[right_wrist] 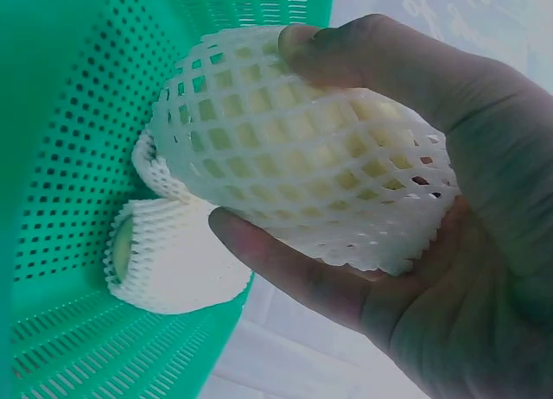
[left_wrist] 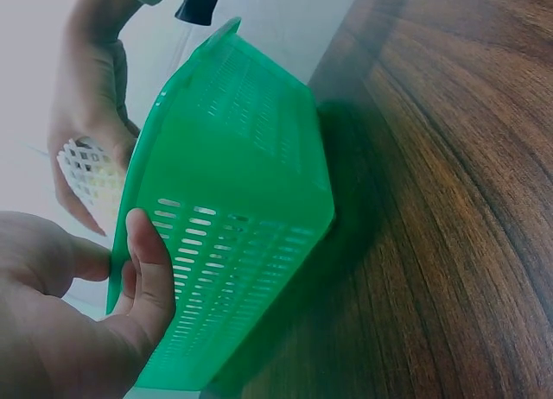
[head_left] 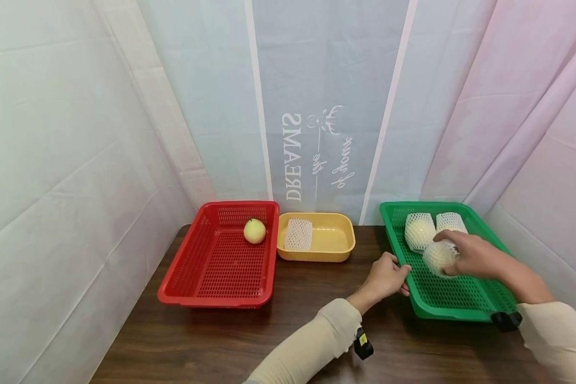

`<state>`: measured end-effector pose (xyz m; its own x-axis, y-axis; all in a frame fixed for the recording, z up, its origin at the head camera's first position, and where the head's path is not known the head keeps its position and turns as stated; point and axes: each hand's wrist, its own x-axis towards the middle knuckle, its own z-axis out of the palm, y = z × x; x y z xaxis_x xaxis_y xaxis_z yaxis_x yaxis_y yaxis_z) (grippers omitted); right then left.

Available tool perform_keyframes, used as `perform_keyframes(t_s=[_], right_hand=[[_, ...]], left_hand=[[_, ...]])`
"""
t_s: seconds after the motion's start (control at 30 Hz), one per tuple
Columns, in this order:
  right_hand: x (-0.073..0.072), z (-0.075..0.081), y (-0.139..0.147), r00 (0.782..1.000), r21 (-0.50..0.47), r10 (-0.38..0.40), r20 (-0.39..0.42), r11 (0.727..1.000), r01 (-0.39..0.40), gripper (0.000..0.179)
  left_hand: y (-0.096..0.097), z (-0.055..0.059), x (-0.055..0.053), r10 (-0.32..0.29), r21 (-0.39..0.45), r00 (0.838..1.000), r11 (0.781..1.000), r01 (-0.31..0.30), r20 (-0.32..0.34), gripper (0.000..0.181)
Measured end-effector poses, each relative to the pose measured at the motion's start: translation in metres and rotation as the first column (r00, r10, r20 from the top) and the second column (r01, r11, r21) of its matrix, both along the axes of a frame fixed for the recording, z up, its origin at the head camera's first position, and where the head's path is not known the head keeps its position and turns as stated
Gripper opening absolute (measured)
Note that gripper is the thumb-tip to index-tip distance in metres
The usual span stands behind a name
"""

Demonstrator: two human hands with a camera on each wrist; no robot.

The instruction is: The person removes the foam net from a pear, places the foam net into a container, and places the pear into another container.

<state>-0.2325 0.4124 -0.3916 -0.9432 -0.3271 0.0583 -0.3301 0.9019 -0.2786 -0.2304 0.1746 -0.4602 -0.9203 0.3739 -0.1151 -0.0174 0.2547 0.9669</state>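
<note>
My right hand [head_left: 475, 256] grips a pale round fruit in a white foam net [head_left: 440, 258], held over the green basket [head_left: 465, 304]. In the right wrist view thumb and fingers curl round the netted fruit [right_wrist: 302, 148]. Two more netted fruits, one at the left [head_left: 420, 232] and one at the right [head_left: 451, 223], lie in the basket's far end. With thumb and fingers my left hand [head_left: 386, 276] pinches the basket's left rim; the left wrist view shows the thumb inside and fingers [left_wrist: 151, 269] against the outer wall.
A red basket [head_left: 173, 298] on the left holds one bare yellow-green fruit [head_left: 254, 231], perhaps a pear. Between the baskets stands a yellow tray [head_left: 336, 242] with an empty foam net [head_left: 298, 234]. Curtains [head_left: 326, 80] hang behind the dark wooden table [head_left: 317, 298].
</note>
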Motion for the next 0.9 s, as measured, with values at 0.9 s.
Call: perform_keyframes(t_s=[0.9], right_hand=[[-0.002,0.021,-0.025,0.999,0.004,0.033,-0.012,0.999,-0.033,0.07]], left_hand=[[-0.003,-0.003,-0.001,-0.016,0.05,1.0,0.999,0.015,0.006,0.029]])
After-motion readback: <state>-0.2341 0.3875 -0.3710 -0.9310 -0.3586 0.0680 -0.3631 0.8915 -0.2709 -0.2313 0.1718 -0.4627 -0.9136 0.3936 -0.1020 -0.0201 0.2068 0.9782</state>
